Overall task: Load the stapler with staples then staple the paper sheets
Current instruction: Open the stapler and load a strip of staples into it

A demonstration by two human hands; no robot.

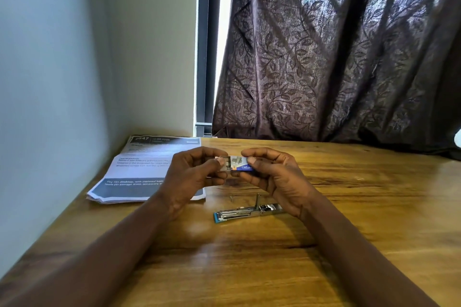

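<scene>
Pinched at either end by left hand (192,174) and right hand (272,177), thumbs and fingertips clamped: a small staple box (235,163), held above the table (349,207). Loading step, by the look of it (box seemingly slid partly open). Next: drawing out a strip, with a fine pinch. Just below the grip, nearer the body: the stapler (247,212), opened flat. Further left: the paper sheets (147,169).

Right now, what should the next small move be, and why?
Probably draw a staple strip from the small blue-and-white cardboard staple box pinched between left hand and right hand; the silver, blue-tipped stapler lies open on the wooden table.
</scene>
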